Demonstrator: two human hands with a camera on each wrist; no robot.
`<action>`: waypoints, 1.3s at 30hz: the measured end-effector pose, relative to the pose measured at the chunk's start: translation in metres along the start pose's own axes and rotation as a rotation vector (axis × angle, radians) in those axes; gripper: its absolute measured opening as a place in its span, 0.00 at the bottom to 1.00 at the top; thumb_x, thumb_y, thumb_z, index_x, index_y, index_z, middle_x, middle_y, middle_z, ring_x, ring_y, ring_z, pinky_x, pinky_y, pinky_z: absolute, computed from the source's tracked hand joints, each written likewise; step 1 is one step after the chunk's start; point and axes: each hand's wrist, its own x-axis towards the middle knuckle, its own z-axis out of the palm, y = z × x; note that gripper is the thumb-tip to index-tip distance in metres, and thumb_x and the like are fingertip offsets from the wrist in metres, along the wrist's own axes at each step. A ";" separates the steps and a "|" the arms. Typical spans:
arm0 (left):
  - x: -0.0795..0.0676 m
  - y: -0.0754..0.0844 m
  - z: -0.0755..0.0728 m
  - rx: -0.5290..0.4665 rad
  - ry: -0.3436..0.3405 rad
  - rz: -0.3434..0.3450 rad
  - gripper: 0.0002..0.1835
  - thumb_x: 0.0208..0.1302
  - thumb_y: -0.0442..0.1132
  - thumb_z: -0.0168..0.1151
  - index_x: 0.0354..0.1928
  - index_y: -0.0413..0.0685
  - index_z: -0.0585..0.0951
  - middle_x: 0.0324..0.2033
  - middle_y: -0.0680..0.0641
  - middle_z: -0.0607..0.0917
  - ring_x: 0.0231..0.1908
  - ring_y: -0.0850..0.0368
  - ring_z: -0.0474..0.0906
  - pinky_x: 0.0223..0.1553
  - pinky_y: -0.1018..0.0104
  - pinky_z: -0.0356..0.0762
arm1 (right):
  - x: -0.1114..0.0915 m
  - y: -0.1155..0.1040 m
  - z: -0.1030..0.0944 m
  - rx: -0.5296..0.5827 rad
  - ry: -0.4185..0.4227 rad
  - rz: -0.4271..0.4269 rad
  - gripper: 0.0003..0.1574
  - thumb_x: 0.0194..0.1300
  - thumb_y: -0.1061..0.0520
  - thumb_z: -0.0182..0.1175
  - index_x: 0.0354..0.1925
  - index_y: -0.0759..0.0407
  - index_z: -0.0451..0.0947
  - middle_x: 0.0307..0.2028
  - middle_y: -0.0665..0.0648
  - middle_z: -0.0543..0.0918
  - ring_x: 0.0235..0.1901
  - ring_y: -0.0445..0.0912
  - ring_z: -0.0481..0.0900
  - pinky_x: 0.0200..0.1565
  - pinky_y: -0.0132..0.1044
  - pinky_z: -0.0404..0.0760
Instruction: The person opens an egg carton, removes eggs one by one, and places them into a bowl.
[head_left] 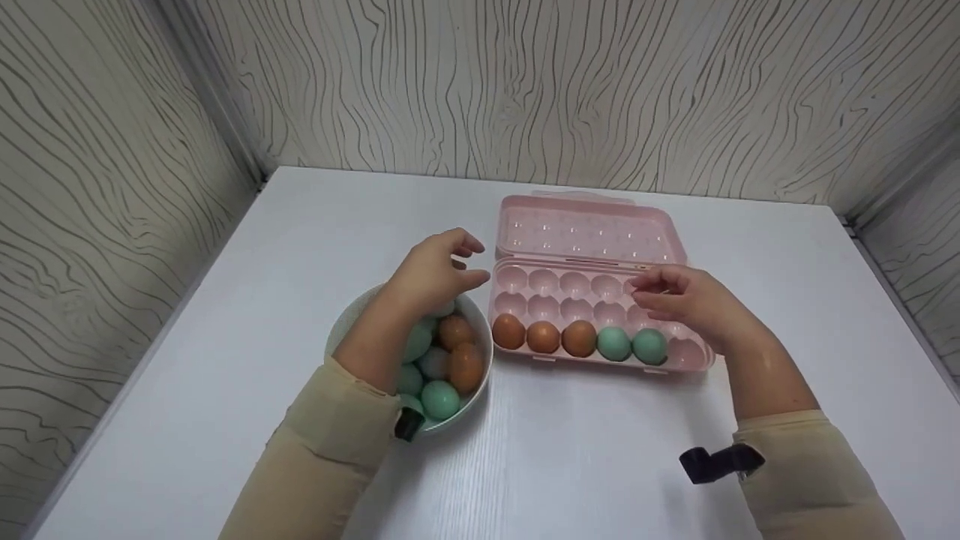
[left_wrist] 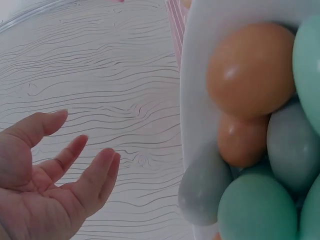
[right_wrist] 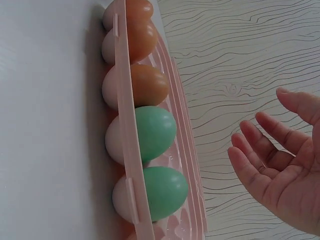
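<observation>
A white bowl (head_left: 486,375) holds several brown and green eggs, among them a brown egg (left_wrist: 252,70) and a green egg (left_wrist: 257,210). My left hand (head_left: 431,274) is raised over the bowl's far rim, fingers loosely bent and holding nothing. Right of the bowl lies an opened pink egg carton (head_left: 600,364). Its front row carries three brown eggs (head_left: 544,337) on the left, then two green eggs (head_left: 649,346); the rightmost front cup is empty. My right hand (head_left: 686,300) hovers over the carton's right end, fingers relaxed with nothing between them, hiding some cups there.
The carton's lid (head_left: 592,229) lies folded back toward the rear. Both stand on a white table (head_left: 570,450) with wood-patterned panels (head_left: 510,97) at the back and sides. Black camera mounts (head_left: 720,463) stick out from the sleeves.
</observation>
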 end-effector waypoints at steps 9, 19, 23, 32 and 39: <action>0.001 -0.002 0.008 -0.098 0.012 0.027 0.18 0.57 0.42 0.62 0.51 0.51 0.74 0.51 0.50 0.76 0.52 0.54 0.73 0.53 0.60 0.70 | -0.004 0.021 -0.005 -0.185 0.028 0.050 0.28 0.59 0.48 0.61 0.51 0.65 0.70 0.46 0.61 0.76 0.46 0.51 0.73 0.43 0.36 0.74; -0.002 -0.005 0.020 -0.169 -0.016 -0.041 0.24 0.57 0.44 0.64 0.56 0.60 0.69 0.53 0.51 0.73 0.54 0.55 0.71 0.52 0.58 0.72 | -0.009 0.039 0.003 -0.303 0.031 0.107 0.27 0.57 0.49 0.63 0.50 0.62 0.72 0.47 0.63 0.76 0.48 0.55 0.74 0.47 0.46 0.74; -0.004 -0.005 0.023 -0.181 -0.031 -0.032 0.24 0.57 0.44 0.64 0.56 0.61 0.69 0.54 0.51 0.73 0.55 0.53 0.71 0.53 0.58 0.71 | -0.008 0.044 0.010 -0.320 0.029 0.123 0.26 0.56 0.53 0.63 0.51 0.62 0.72 0.48 0.63 0.75 0.48 0.56 0.73 0.43 0.42 0.77; -0.004 -0.005 0.026 -0.213 -0.054 -0.026 0.21 0.58 0.44 0.62 0.53 0.63 0.71 0.53 0.54 0.73 0.55 0.54 0.70 0.52 0.58 0.71 | -0.006 0.049 0.026 -0.510 0.111 0.023 0.19 0.51 0.60 0.64 0.43 0.63 0.76 0.39 0.61 0.78 0.40 0.54 0.74 0.44 0.50 0.74; -0.004 -0.005 0.030 -0.189 -0.064 -0.053 0.19 0.58 0.46 0.62 0.52 0.64 0.72 0.52 0.56 0.73 0.53 0.57 0.70 0.52 0.58 0.72 | -0.004 0.050 0.030 -0.567 0.146 0.037 0.14 0.50 0.61 0.64 0.38 0.61 0.76 0.34 0.58 0.78 0.35 0.51 0.72 0.41 0.49 0.74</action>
